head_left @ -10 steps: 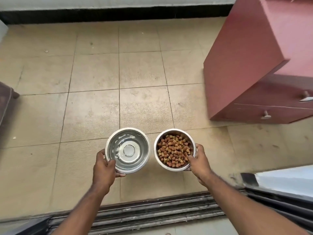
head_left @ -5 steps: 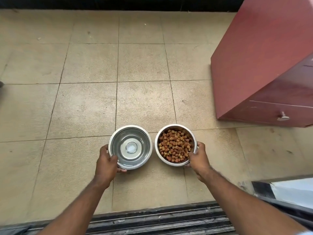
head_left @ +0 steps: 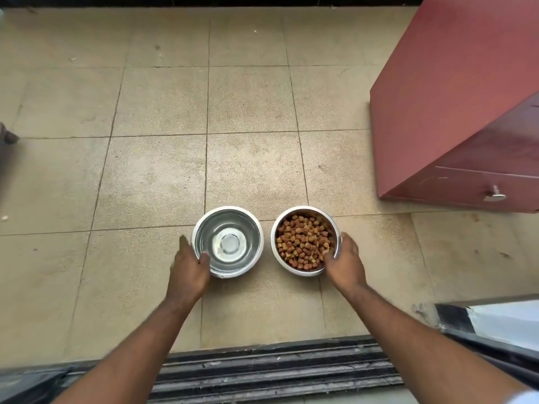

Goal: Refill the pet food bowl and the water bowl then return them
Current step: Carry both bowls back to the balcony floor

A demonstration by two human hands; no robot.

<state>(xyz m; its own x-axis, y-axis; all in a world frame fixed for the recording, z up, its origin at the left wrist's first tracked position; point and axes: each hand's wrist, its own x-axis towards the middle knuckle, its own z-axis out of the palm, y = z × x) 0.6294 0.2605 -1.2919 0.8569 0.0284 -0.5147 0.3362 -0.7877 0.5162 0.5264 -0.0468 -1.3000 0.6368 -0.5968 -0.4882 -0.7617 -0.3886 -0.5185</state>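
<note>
Two round steel bowls are side by side low over the tan tiled floor (head_left: 151, 182). The water bowl (head_left: 233, 228) on the left holds clear water. The food bowl (head_left: 304, 220) on the right is filled with brown kibble (head_left: 302, 240). My left hand (head_left: 188, 271) grips the water bowl's near-left rim, thumb inside the rim. My right hand (head_left: 345, 265) grips the food bowl's near-right rim, thumb inside over the kibble. Whether the bowls touch the floor I cannot tell.
A red cabinet (head_left: 455, 106) with a metal drawer knob (head_left: 493, 195) stands at the right, close to the food bowl. A dark sliding-door track (head_left: 277, 371) runs along the near edge. A dark object's foot (head_left: 8, 137) shows at the far left.
Both bowls have gone down and forward, away from the door track. The water, rippling earlier, now lies still. My grip on both rims is unchanged.
</note>
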